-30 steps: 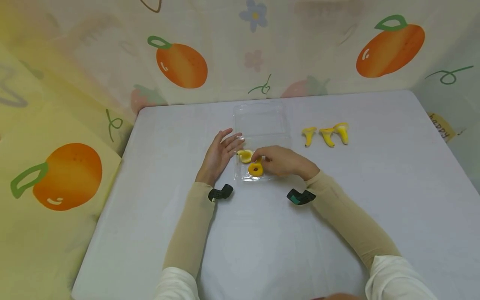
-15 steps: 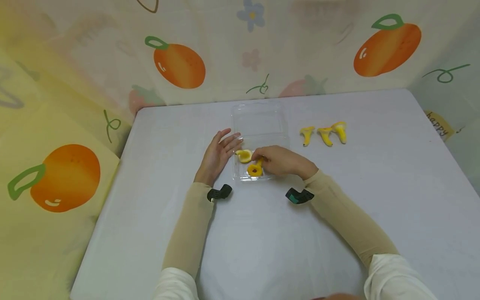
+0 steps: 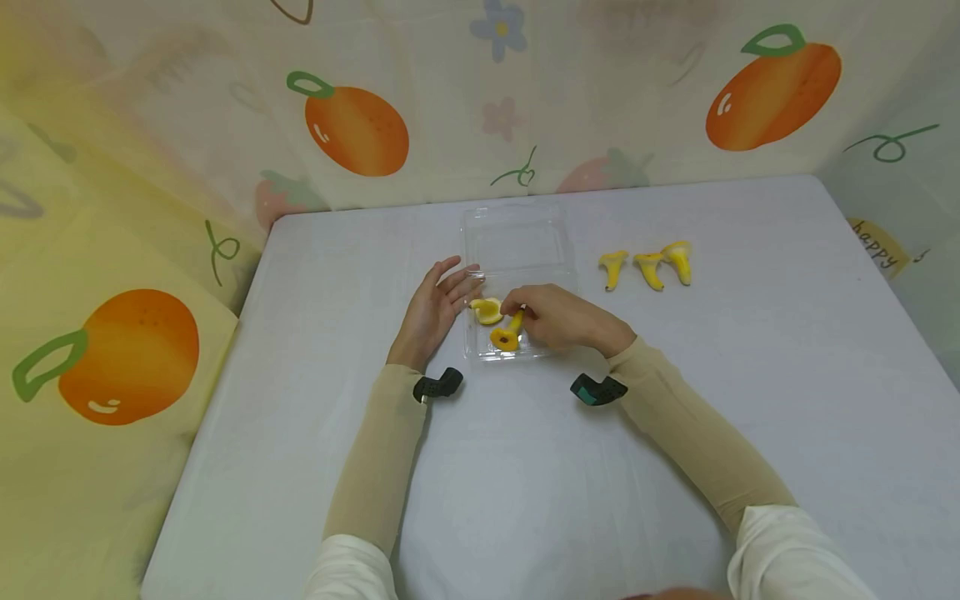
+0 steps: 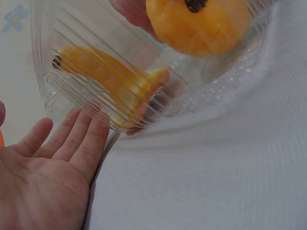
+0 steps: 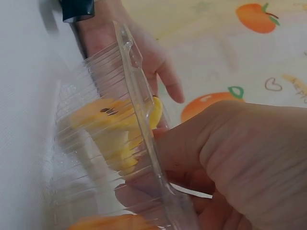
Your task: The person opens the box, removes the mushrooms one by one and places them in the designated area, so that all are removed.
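A clear hinged plastic box [image 3: 517,250] stands with its lid laid back. My right hand [image 3: 566,317] reaches over the lower half and pinches the narrow stem of a yellow trumpet-shaped mushroom [image 3: 506,336], whose wide cap with a dark centre faces toward me. Another yellow mushroom [image 3: 487,311] lies inside by the left wall, seen through the ribbed plastic in the left wrist view. Palm up and fingers extended, my left hand [image 3: 432,312] has its fingertips at the box's left wall. An orange strip [image 5: 115,223] shows at the bottom of the right wrist view; its kind is unclear.
Three more yellow mushrooms [image 3: 649,267] lie on the white table [image 3: 480,475], right of the box. A fruit-print cloth [image 3: 442,92] hangs along the back and left edges of the table. Dark wrist cameras [image 3: 597,390] sit on both sleeves.
My right hand has risen slightly, and the mushroom in its fingers has tilted so more stem shows and its cap sits a little further left. My left hand stays in place.
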Demonstrator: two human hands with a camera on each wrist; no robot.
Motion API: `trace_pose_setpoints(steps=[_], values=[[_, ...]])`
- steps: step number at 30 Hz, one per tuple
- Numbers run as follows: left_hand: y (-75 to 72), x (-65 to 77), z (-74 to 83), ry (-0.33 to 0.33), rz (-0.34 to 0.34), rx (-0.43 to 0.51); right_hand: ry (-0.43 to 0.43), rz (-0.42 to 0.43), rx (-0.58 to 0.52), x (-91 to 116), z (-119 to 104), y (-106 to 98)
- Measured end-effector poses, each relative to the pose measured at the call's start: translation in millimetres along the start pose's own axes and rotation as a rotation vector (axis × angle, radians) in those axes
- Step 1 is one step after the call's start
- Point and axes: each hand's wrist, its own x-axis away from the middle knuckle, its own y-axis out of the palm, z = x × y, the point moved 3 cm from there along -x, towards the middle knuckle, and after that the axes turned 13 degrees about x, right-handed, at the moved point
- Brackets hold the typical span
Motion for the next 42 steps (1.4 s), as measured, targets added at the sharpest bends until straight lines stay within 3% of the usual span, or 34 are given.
trace_pose_setpoints(steps=[13, 27, 42], values=[[0.7, -0.3, -0.8, -0.005, 0.003, 0.030, -0.061, 0.014, 0.032, 1.2, -1.4, -1.8], [1.2, 0.1, -0.8, -0.003, 0.009, 0.029, -0.017, -0.082, 0.084, 2.1, 2.2, -0.4], [0.2, -0.1, -1.1, -0.004, 0.016, 0.013, -0.002, -0.047, 0.201, 3.9, -0.3, -1.5]])
